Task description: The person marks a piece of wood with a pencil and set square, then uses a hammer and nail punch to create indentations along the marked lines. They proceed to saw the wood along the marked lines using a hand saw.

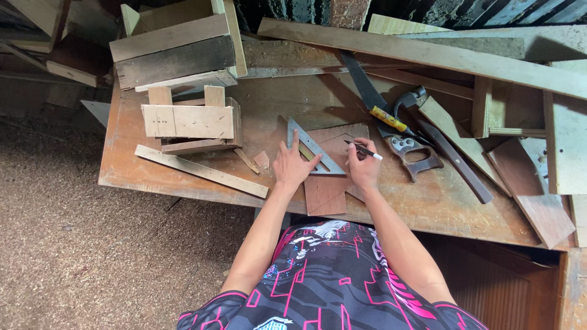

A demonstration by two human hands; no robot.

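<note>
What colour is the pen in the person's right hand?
The pen is black with a white tip, seen in the head view.

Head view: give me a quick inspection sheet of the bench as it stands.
Surface: worn wooden bench, dusty.
Job's things: triangular square lying on a thin board; pen tip at the square's edge.
Clutter: handsaw, small crate, loose slat, offcuts and planks at the right.
Grips: left hand pressing the square flat; right hand holding the pen.
Cables: nothing seen.
Surroundings: sawdust floor, stacked timber behind.
</note>
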